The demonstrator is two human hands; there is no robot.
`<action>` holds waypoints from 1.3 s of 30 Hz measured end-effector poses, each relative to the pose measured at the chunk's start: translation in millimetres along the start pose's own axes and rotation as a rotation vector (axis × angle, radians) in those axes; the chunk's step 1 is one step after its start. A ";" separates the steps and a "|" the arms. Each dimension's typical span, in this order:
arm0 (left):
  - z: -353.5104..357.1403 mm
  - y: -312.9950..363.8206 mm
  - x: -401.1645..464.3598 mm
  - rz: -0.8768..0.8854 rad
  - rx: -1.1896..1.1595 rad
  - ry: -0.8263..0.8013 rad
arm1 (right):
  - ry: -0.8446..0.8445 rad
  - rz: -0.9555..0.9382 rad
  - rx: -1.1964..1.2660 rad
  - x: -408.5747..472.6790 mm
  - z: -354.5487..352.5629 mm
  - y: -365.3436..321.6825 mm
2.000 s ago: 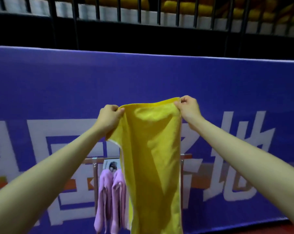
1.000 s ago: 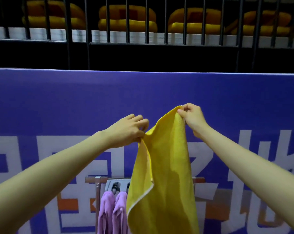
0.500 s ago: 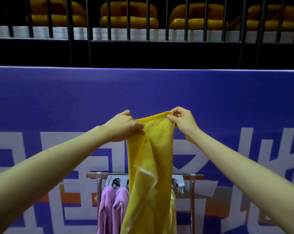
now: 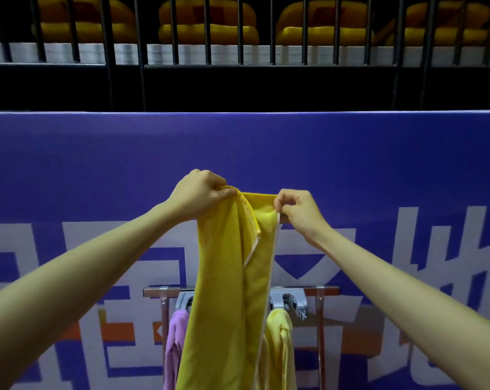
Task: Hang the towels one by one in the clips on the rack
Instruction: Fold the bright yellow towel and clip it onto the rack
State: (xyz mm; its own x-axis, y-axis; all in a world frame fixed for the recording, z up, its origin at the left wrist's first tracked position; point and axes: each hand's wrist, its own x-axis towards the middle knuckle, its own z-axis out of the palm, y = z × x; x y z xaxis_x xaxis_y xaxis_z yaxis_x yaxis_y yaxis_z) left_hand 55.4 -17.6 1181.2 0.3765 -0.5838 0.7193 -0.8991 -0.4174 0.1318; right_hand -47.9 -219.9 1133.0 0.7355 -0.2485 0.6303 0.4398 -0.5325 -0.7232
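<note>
I hold a yellow towel [image 4: 224, 291] up in front of me by its top edge, folded lengthwise and hanging long. My left hand [image 4: 198, 192] grips its left top corner and my right hand [image 4: 300, 212] pinches the right top corner. Behind and below it stands the rack [image 4: 319, 291] with a grey clip bar [image 4: 291, 302]. A pink towel [image 4: 175, 344] hangs from a clip at the left and a pale yellow towel [image 4: 279, 344] at the right. The held towel hides the middle clips.
A purple banner wall [image 4: 378, 164] with white characters stands just behind the rack. Above it runs a black railing [image 4: 238, 32] with yellow seats behind.
My hands have brought the towel's top corners closer together and folded it narrower. The view has tilted down a little, showing more of the rack and the pale yellow towel.
</note>
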 end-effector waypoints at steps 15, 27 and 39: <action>4.9 -1.2 -8.0 -0.044 0.104 0.024 | -0.171 -0.086 -0.453 -15.3 31.4 8.2; -3.6 -31.2 -28.0 0.752 0.788 -0.112 | -0.183 -0.157 -0.417 -15.4 16.5 6.3; 10.5 -34.4 -28.3 0.791 0.735 -0.116 | -0.203 -0.098 -0.406 -22.4 -4.2 10.1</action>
State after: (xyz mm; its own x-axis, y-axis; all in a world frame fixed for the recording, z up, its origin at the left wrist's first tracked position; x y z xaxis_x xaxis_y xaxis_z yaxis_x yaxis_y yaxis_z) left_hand 78.1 6.1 1149.1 -0.1973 -0.9170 0.3466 -0.5571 -0.1861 -0.8094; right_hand -62.0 -223.2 1112.8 0.8042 -0.0397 0.5930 0.3047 -0.8292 -0.4686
